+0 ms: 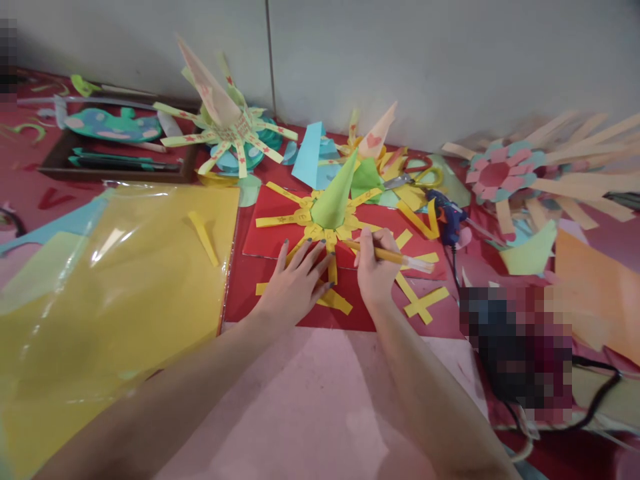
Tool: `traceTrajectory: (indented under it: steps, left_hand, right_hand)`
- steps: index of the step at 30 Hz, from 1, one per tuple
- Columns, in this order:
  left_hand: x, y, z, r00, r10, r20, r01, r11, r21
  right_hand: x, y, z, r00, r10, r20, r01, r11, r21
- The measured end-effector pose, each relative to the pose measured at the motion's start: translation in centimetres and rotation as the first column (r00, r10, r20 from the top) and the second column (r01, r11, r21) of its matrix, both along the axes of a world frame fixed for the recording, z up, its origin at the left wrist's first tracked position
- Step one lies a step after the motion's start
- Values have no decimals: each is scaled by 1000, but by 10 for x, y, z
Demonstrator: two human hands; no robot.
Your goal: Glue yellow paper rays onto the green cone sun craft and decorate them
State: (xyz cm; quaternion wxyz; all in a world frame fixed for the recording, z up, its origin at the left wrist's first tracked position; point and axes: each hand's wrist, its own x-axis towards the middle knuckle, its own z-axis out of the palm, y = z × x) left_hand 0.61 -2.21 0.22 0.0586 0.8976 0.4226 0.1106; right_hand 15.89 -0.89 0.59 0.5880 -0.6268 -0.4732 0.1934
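At the centre, a green paper cone (pixel 336 200) stands on a yellow paper ring with strips (pixel 284 221) radiating outward; some strips carry dark marks. My left hand (pixel 295 283) lies flat over the front strips, fingers spread. A yellow pen (pixel 385 253) with a clear whitish end is gripped in my right hand (pixel 376 270), its tip against the ring's front right. Under the ring is a red sheet (pixel 260 243). Loose yellow strips (pixel 417 303) lie crossed beside my right hand, and another yellow strip (pixel 335 303) is partly beneath my left hand.
A yellow plastic-covered sheet (pixel 170 267) spreads at left. Behind it sits a brown tray (pixel 60 157) with pens. Similar paper cone pieces (pixel 220 110) stand along the wall. Scissors (pixel 427 177) and a dark blue glue gun (pixel 447 213) with a cord lie at right, near a paper flower (pixel 495 177).
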Motion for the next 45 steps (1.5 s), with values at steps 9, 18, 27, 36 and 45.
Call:
traceTrajectory:
  steps: [9, 18, 27, 36, 45]
  left_hand:
    - [2, -1, -1, 1000, 27, -10, -27, 998, 54]
    - [-3, -6, 3, 999, -45, -5, 46, 998, 52]
    - [-3, -9, 5, 999, -42, -26, 43, 999, 15]
    - [-3, -9, 5, 998, -43, -48, 43, 999, -3]
    - [-3, -9, 4, 998, -53, -26, 53, 999, 2]
  right_hand:
    - [5, 8, -5, 993, 96, -71, -104, 986, -133]
    - [5, 8, 0, 982, 177, -71, -187, 966, -178]
    - [9, 10, -9, 976, 207, -68, -216, 958, -187]
    - [8, 10, -8, 987, 156, -47, -162, 973, -165]
    - [5, 0, -2, 989, 39, -141, -57, 990, -126]
